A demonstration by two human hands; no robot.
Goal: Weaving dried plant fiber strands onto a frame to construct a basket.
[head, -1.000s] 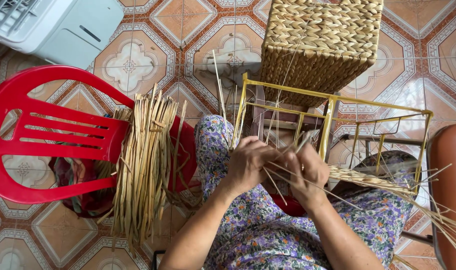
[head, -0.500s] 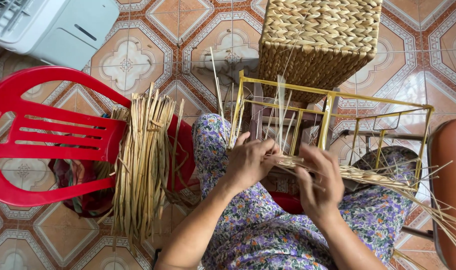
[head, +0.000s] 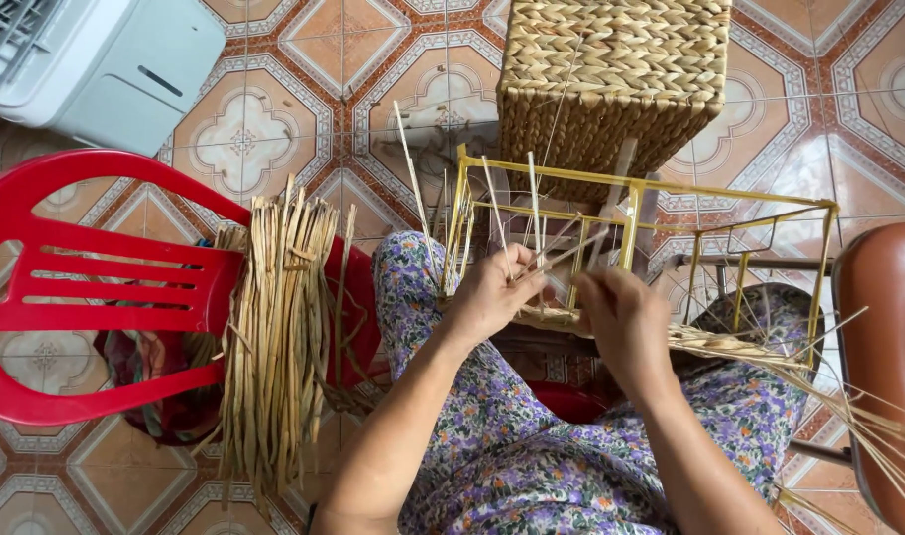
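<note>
Though partly hidden, pale stiff straw strands (head: 547, 253).

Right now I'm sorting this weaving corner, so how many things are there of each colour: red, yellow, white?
Red: 1, the plastic chair
Yellow: 1, the wire frame that both hands work at
White: 1, the appliance
Total: 3

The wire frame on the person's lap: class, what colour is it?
Yellow. The wire frame shows best in the head view, its only view.
</note>
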